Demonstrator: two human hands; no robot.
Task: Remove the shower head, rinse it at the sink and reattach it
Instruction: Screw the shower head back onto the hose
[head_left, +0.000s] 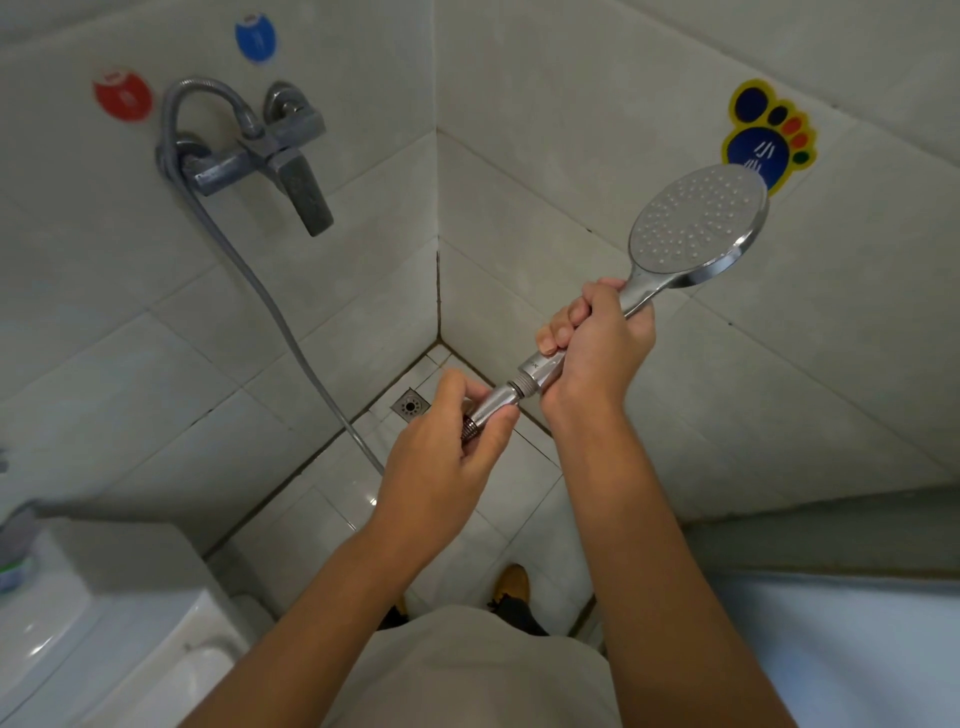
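Observation:
A chrome shower head (696, 228) with a round grey spray face points up to the right in front of the tiled corner. My right hand (597, 343) grips its handle just above the threaded end. My left hand (447, 457) pinches the chrome hose connector nut (496, 408) where it meets the handle. A thin gap with thread shows between nut and handle. The grey hose (280, 322) runs from under my left hand up to the wall mixer tap (260, 156).
A floor drain (410, 405) sits in the corner of the tiled floor. A white toilet tank (104, 613) stands at lower left. A white ledge (841, 639) is at lower right. Red, blue and foot-shaped stickers are on the walls.

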